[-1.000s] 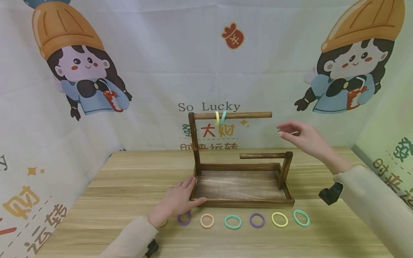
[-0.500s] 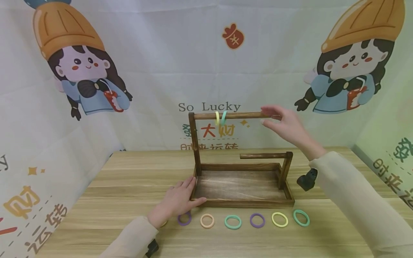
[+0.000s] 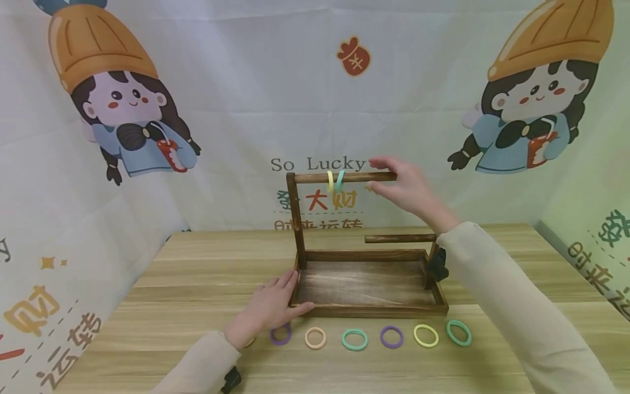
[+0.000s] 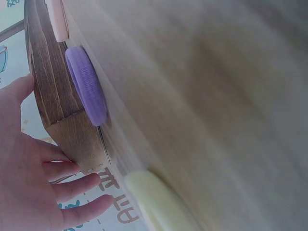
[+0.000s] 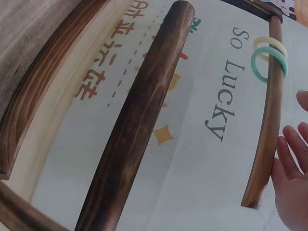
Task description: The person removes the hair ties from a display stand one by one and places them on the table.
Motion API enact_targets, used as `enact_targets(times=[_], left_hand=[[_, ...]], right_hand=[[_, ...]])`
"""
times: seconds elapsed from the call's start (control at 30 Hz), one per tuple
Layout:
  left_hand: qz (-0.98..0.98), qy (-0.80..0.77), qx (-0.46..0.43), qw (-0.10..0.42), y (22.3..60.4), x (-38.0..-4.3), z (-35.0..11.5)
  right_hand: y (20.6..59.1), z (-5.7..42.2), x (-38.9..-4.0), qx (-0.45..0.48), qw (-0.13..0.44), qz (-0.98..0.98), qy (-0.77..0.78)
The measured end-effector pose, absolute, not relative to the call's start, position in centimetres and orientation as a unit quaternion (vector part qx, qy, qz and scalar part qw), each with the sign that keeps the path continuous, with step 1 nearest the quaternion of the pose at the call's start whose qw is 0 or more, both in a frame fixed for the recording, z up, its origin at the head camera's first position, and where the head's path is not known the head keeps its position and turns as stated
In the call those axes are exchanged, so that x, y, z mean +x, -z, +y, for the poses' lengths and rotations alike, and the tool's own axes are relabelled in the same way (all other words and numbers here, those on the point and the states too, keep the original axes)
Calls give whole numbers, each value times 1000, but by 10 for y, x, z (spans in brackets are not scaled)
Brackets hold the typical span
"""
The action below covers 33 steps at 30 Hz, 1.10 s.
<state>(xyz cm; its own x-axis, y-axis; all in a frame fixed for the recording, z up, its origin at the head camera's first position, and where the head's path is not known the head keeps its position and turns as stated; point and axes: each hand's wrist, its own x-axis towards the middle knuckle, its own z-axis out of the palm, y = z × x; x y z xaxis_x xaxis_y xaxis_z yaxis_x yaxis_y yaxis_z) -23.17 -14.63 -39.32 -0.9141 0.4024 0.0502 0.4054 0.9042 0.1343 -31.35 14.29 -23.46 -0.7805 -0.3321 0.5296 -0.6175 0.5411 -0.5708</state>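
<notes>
A dark wooden rack (image 3: 369,311) has a tray base and two rods on posts. Yellow (image 3: 330,181) and mint (image 3: 340,179) hair ties hang from its upper rod (image 3: 313,178). My right hand (image 3: 410,189) is at this rod's free end, thumb below and fingers above, not curled round it; in the right wrist view, fingertips lie beside the rod. My left hand (image 3: 268,309) rests on the tray's front left corner with fingers stretched out. In the left wrist view, a purple hair tie (image 4: 87,86) lies beside the tray wall, close to that hand.
Several hair ties lie in a row on the table before the tray, among them a peach one (image 3: 315,348) and a yellow one (image 3: 426,346). The lower rod (image 3: 398,239) sticks out leftward under my right forearm. A printed cloth (image 3: 236,109) hangs behind.
My right hand has moved left from beyond the upper rod's free end to around and along it. My left hand, the rack and the hair ties have stayed put.
</notes>
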Motion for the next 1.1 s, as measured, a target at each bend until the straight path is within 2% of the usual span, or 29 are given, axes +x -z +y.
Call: enact_targets(times=[0.73, 1.1], left_hand=[[-976, 75, -205, 10, 394, -230, -146], [-976, 78, -203, 11, 393, -230, -146]], right_hand=[[240, 108, -329, 300, 189, -870, -344], [243, 95, -329, 264, 195, -908, -260]])
